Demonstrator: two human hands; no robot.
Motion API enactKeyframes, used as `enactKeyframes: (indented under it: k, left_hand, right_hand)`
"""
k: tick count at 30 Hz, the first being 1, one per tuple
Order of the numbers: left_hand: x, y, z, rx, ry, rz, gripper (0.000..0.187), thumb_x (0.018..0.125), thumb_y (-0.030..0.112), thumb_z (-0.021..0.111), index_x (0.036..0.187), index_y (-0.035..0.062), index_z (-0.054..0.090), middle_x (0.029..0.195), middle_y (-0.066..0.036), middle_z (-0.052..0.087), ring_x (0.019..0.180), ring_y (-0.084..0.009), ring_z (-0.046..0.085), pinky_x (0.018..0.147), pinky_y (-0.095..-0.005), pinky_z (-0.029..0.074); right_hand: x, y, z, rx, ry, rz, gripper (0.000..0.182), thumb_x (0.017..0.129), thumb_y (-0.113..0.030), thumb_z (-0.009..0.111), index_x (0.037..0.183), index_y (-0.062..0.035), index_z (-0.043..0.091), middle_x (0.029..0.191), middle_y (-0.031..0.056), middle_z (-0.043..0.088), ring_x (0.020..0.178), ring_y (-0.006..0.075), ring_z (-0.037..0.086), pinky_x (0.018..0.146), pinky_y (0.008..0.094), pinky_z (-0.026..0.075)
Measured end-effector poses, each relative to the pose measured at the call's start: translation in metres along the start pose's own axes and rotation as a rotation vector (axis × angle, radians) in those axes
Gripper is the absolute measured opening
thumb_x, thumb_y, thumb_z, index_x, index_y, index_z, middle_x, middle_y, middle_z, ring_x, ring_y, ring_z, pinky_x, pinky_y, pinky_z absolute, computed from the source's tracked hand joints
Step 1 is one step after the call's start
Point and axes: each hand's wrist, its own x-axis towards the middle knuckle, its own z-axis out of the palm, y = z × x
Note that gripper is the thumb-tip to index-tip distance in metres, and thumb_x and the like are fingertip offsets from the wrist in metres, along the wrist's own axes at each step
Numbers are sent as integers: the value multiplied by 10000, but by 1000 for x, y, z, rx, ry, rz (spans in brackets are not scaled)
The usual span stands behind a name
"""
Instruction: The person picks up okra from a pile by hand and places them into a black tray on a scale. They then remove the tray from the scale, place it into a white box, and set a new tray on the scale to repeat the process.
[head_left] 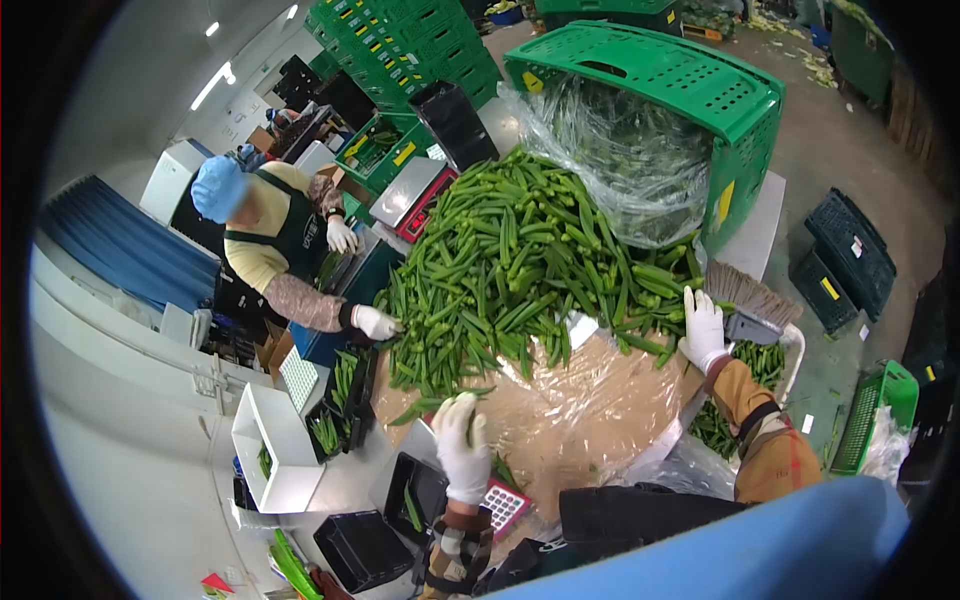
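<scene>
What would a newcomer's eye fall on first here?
The big heap of green okra, mid-picture, with the wearer's gloved right hand at its right edge and left hand on the near side. Beyond it, a green crate lies tipped, its clear plastic lining showing. At the picture's left, a co-worker in a light blue cap stands out.

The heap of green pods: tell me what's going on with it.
Two people are working at a heap of okra-like pods. The wearer's gloved right hand is at the heap's right edge; the gloved left hand is by a few pods at the near edge, its grip unclear. On the left, a co-worker has one gloved hand at the pods. Behind the heap, a plastic-lined green crate lies tipped toward it.
</scene>
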Motion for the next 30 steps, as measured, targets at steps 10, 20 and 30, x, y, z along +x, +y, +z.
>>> enactKeyframes:
  k: [10,20,30]
  left_hand:
    - [141,69,276,-63,-584,402,596,854,242,699,1385,56,502,1318,-175,570,1256,-360,501,1083,-476,374]
    - [182,61,307,316,-773,502,668,683,146,776,1307,229,553,1289,-157,495,1248,-366,477,1011,-608,364]
    - [128,-26,246,217,-677,280,569,771,26,612,1326,136,550,1445,-243,435,1304,-420,444,994,-608,400]
  right_hand:
    - [58,2,-19,-24,-114,-43,1082,645,-302,829,1533,-33,273,994,96,605,969,270,580,811,413,441]
    - [77,-35,-6,39,-231,14,994,641,-421,823,1456,-44,396,899,91,659,851,250,656,732,385,493]
    - [70,-124,-1,461,-312,-167,1039,688,-264,810,1509,25,242,1027,219,642,919,344,646,800,416,533]
